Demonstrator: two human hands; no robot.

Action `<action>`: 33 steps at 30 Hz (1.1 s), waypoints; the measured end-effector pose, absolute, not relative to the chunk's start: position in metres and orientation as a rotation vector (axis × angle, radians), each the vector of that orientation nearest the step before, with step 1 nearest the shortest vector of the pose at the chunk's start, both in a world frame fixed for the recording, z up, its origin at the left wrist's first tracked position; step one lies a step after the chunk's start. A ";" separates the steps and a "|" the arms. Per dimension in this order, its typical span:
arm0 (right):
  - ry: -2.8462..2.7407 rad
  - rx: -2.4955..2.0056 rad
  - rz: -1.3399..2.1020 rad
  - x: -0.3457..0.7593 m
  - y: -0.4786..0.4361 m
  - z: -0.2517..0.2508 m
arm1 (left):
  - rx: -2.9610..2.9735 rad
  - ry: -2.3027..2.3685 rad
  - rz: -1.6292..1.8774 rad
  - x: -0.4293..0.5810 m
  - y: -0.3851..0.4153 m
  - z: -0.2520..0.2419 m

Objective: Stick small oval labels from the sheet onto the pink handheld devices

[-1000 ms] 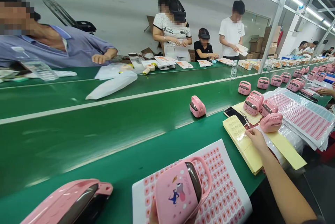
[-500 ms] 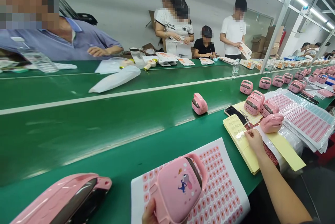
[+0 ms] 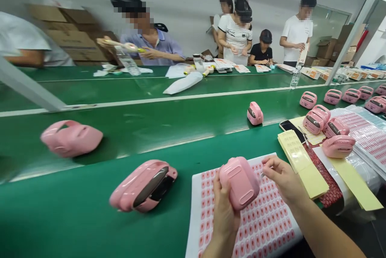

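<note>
Fingertips of the right hand [image 3: 267, 164] are pinched together just beside the pink handled gadget [image 3: 239, 183], and honestly I can't tell if there's anything tiny between them. Fingers of the left hand [image 3: 217, 195] are wrapped closed around that gadget, holding it up on its end at bottom centre, just above the sheet of pink stickers [image 3: 265, 226]. So the left hand [image 3: 224, 218] has the gadget, and the right hand [image 3: 285, 179] hovers over the sheet's upper right corner.

Right of that hand there's a yellow sticker pad [image 3: 301, 161] lying on a red patterned sheet [image 3: 330, 181], with a smartphone [image 3: 291, 130] and scissors [image 3: 305, 136] just past it. More pink gadgets [image 3: 316, 119] are bunched up at the right edge, next to a stack of sticker sheets in clear plastic [image 3: 366, 139].

Left of the hands, another pink gadget [image 3: 143, 185] lies on its side on the green workbench [image 3: 75, 193]. One more [image 3: 71, 138], pretty blurry, sits on the green conveyor belt [image 3: 150, 121], and a third [image 3: 255, 113] sits upright further along.

Across the line at upper left, a person in a blue shirt [image 3: 153, 47] holds up a long pale item [image 3: 120, 45], with cardboard boxes [image 3: 69, 33] behind. Other co-workers [image 3: 262, 45] stand or sit at upper right, handling paper cards.
</note>
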State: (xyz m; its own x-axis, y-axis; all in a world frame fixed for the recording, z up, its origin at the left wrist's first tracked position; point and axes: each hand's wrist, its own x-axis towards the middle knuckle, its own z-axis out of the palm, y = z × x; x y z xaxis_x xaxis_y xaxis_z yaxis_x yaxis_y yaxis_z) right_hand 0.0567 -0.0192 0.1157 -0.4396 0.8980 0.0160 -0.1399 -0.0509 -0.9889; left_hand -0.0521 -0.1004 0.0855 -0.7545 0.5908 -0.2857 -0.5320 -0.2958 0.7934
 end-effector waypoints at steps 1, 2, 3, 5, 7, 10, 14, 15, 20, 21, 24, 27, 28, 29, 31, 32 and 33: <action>-1.399 -0.829 1.684 0.049 -0.027 0.118 | 0.090 1.248 2.121 -0.049 -0.099 0.087; -1.395 -0.822 1.732 0.043 -0.032 0.120 | 0.100 1.249 2.147 -0.048 -0.098 0.087; -1.393 -0.836 1.758 0.039 -0.036 0.121 | 0.111 1.244 2.161 -0.047 -0.098 0.088; -1.393 -0.870 1.777 0.034 -0.039 0.121 | 0.120 1.234 2.178 -0.046 -0.099 0.088; -1.404 -0.892 1.774 0.032 -0.039 0.120 | 0.120 1.227 2.197 -0.047 -0.101 0.088; -1.428 -0.906 1.743 0.030 -0.039 0.118 | 0.121 1.224 2.218 -0.047 -0.102 0.088; -1.433 -0.914 1.714 0.028 -0.041 0.114 | 0.127 1.230 2.233 -0.046 -0.102 0.087; -1.434 -0.917 1.709 0.028 -0.042 0.113 | 0.123 1.230 2.237 -0.046 -0.102 0.086; -1.444 -0.919 1.690 0.026 -0.043 0.112 | 0.089 1.205 2.234 -0.047 -0.104 0.084; -1.449 -0.917 1.688 0.026 -0.043 0.112 | 0.085 1.201 2.237 -0.047 -0.104 0.084; -1.465 -0.910 1.674 0.025 -0.044 0.112 | 0.077 1.189 2.242 -0.047 -0.104 0.084; -1.481 -0.900 1.651 0.024 -0.044 0.112 | 0.071 1.182 2.242 -0.047 -0.104 0.086; -1.487 -0.899 1.644 0.024 -0.044 0.112 | 0.067 1.183 2.240 -0.047 -0.104 0.086; -1.494 -0.898 1.635 0.024 -0.044 0.112 | 0.061 1.184 2.238 -0.047 -0.103 0.086; -1.510 -0.898 1.610 0.024 -0.044 0.111 | 0.047 1.185 2.234 -0.048 -0.103 0.086; -1.520 -0.898 1.594 0.024 -0.044 0.111 | 0.041 1.184 2.234 -0.048 -0.103 0.086; -1.530 -0.896 1.575 0.024 -0.044 0.110 | 0.034 1.183 2.236 -0.048 -0.103 0.086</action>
